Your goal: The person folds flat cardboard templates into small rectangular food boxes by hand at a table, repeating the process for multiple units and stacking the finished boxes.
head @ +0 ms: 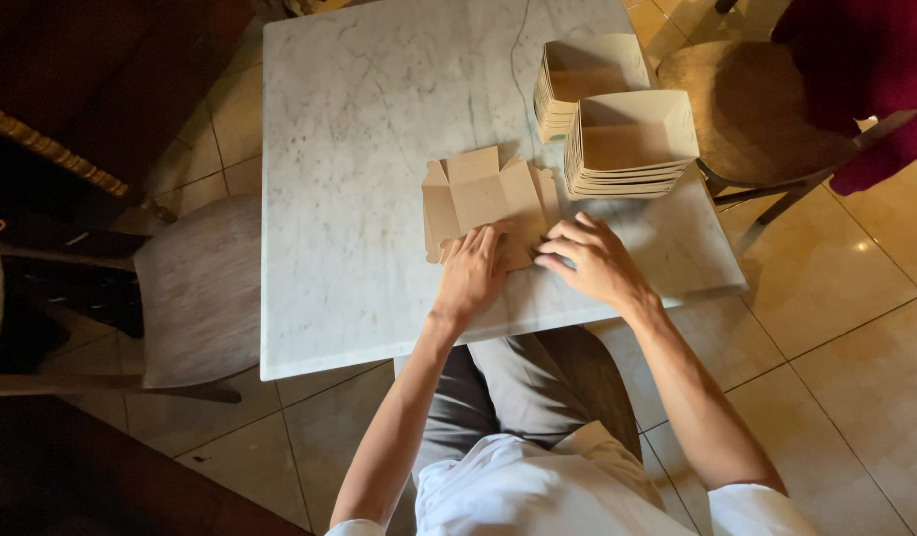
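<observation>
Honestly the flat box blank [483,199] on the counter [359,149] looks light, thin and bendy, so both hands, left [470,273] and right [592,260], press flat on its near edge, fingers spread, pinching nothing.

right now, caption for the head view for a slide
Both hands press a flat cardboard blank on a marble table beside two stacks of folded trays.

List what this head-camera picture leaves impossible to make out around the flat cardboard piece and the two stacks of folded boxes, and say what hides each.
- Near edge of the flat cardboard blank: head view, covered by the left hand and right hand.
- Fingertips' grip: hidden underneath the hands.
- Count of boxes in the near stack and far stack: rims too fine; near stack overlaps the far one.
- Chair: partly covered by dark red cloth.
</observation>
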